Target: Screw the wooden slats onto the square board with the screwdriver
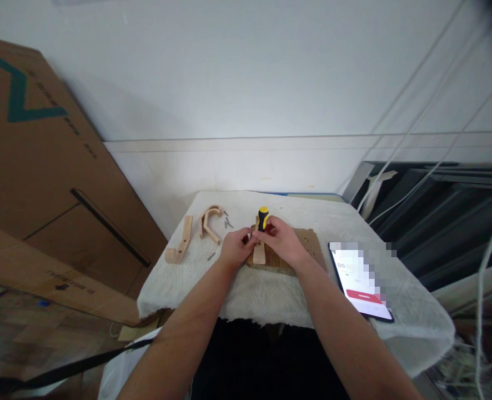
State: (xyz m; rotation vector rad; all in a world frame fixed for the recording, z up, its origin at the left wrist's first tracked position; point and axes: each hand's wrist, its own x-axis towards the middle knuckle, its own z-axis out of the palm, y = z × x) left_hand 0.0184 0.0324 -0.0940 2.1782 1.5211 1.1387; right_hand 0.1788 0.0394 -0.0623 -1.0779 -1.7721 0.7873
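Observation:
A yellow and black screwdriver [263, 216] stands upright, handle up, over a light wooden piece [259, 256]. My right hand [285, 239] has its fingers closed around the lower part of the screwdriver. Beside its tip, my left hand [234, 248] is pinched at the wooden piece; what lies between those fingertips is hidden. Under the wooden piece is a brown wooden board [278, 266] with small holes toward its right side. Left of my hands lie a curved wooden hook [206, 216] and another wooden hook [183, 240] with holes in it.
Several small screws [228, 224] lie by the curved hook, and a single screw [211, 256] lies nearer me. A phone [356, 283] rests on the cloth-covered table [271, 303] at right. A large cardboard box [41, 183] stands left; white cables [433, 111] hang at right.

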